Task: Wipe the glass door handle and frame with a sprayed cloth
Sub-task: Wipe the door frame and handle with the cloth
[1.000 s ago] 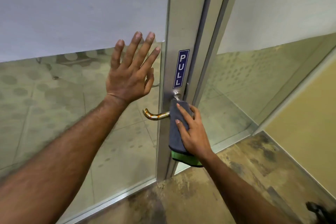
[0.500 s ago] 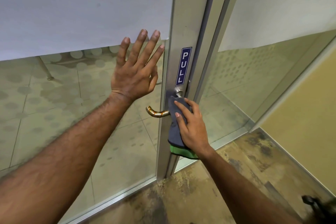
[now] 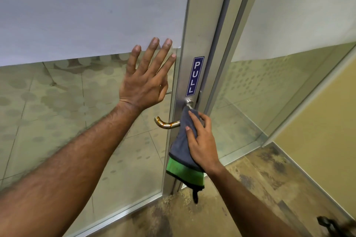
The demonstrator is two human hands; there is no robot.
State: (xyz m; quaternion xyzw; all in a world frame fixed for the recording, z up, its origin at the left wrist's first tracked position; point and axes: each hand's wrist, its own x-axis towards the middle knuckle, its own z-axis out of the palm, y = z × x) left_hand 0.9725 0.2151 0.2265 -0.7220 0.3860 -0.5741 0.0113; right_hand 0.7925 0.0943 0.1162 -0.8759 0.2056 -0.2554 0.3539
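Grey cloth (image 3: 183, 140) hangs vertical, right hand (image 3: 202, 140) gripping; left hand (image 3: 144, 84) flat, released.

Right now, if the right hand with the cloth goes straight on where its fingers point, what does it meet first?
Probably the handle's round base on the door frame, just beyond the right hand and cloth; the PULL sign comes after. Depth is unclear.
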